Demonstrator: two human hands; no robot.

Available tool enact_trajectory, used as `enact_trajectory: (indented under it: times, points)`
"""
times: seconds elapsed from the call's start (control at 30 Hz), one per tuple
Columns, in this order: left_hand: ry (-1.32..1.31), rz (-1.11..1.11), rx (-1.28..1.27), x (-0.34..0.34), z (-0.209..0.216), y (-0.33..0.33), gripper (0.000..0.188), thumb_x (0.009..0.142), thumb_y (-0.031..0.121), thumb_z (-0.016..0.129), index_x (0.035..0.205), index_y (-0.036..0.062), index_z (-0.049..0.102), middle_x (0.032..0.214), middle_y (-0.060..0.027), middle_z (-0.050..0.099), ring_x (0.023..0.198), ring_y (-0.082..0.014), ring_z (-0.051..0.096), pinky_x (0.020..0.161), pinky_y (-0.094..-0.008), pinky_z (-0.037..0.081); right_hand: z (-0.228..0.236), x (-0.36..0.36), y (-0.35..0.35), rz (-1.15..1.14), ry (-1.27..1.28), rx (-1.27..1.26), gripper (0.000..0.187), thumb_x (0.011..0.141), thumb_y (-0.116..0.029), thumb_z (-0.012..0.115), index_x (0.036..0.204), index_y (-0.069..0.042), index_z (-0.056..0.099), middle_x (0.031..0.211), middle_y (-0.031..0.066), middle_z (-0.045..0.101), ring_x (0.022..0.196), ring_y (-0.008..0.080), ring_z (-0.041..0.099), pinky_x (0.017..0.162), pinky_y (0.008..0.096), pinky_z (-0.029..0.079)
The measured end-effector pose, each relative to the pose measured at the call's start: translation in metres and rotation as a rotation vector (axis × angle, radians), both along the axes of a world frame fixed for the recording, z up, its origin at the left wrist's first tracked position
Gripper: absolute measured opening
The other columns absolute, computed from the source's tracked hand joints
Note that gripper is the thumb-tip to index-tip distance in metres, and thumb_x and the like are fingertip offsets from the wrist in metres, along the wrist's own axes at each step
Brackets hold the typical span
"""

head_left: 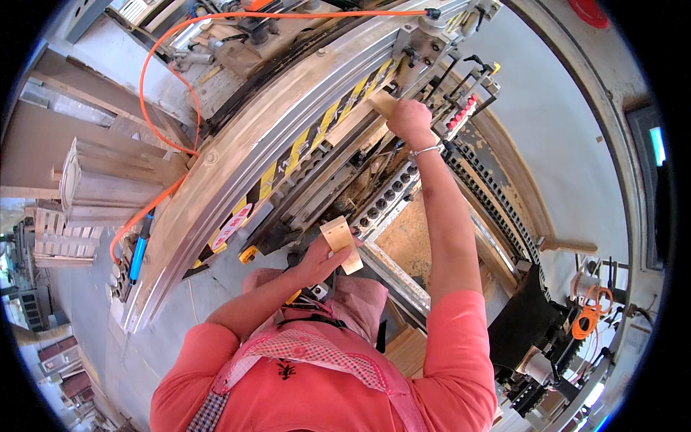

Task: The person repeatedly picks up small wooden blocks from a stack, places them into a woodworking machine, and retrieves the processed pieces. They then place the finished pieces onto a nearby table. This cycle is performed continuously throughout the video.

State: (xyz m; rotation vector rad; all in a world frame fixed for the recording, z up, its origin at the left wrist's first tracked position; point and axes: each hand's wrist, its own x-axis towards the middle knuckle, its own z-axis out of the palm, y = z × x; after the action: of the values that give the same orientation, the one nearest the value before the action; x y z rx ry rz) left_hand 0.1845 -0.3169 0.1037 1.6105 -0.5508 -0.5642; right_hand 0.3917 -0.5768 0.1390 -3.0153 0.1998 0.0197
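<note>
My left hand (320,263) is closed around a short, pale wooden block (335,232), held in front of my body. Small dark holes show near the block's upper end. My right arm reaches far forward, and its hand (410,122) is closed on another pale wooden piece (382,104) beside the machine's far end. Most of that piece's near end is hidden by the fingers. Just left of the right hand runs a yellow-and-black striped guard (317,133) along the machine's beam.
A long metal beam (237,119) curves across the left, with an orange air hose (144,93) over it. A blue air gun (139,248) hangs at its near end. Black round fittings (381,204) line a rail below my right arm. Clamps with red knobs (461,113) stand beyond the right hand.
</note>
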Motion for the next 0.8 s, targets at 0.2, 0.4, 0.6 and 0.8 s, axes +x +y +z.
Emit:
enact_trajectory:
  times: [0.2, 0.4, 0.6, 0.8]
  points:
    - [0.120, -0.012, -0.072, -0.003, -0.014, 0.002, 0.026, 0.089, 0.013, 0.046, 0.111, -0.0002, 0.051, 0.110, -0.0099, 0.056, 0.102, -0.0166, 0.053, 0.088, -0.0320, 0.043, 0.001, 0.002, 0.000, 0.010, 0.013, -0.012, 0.023, 0.068, -0.017, 0.056, 0.081, -0.002, 0.067, 0.084, 0.0168, 0.065, 0.081, 0.0309, 0.064, 0.072, 0.0375, 0.052]
    - [0.048, 0.124, -0.133, -0.009, -0.016, -0.002, 0.020, 0.088, 0.014, 0.051, 0.102, 0.0043, 0.060, 0.097, -0.0068, 0.058, 0.091, -0.0168, 0.056, 0.083, -0.0314, 0.043, 0.003, 0.006, 0.002, 0.012, 0.108, -0.017, 0.025, 0.069, -0.022, 0.058, 0.082, -0.003, 0.068, 0.088, 0.0189, 0.065, 0.085, 0.0329, 0.063, 0.074, 0.0399, 0.051]
    - [0.155, 0.206, -0.244, -0.049, 0.019, 0.027, 0.027, 0.090, 0.021, 0.053, 0.111, 0.0042, 0.056, 0.104, -0.0046, 0.059, 0.097, -0.0149, 0.054, 0.086, -0.0313, 0.042, -0.009, 0.009, -0.009, 0.105, 0.001, -0.168, 0.030, 0.068, -0.033, 0.064, 0.075, -0.004, 0.067, 0.081, 0.0198, 0.065, 0.079, 0.0330, 0.064, 0.070, 0.0409, 0.052]
    - [0.495, 0.500, -0.401, -0.118, 0.019, 0.122, 0.035, 0.089, 0.017, 0.055, 0.121, 0.0043, 0.048, 0.110, -0.0053, 0.056, 0.099, -0.0130, 0.054, 0.083, -0.0281, 0.046, -0.021, 0.012, -0.018, 0.356, -0.043, -0.374, 0.037, 0.078, -0.037, 0.057, 0.096, -0.006, 0.065, 0.072, 0.0166, 0.064, 0.065, 0.0315, 0.064, 0.057, 0.0416, 0.052]
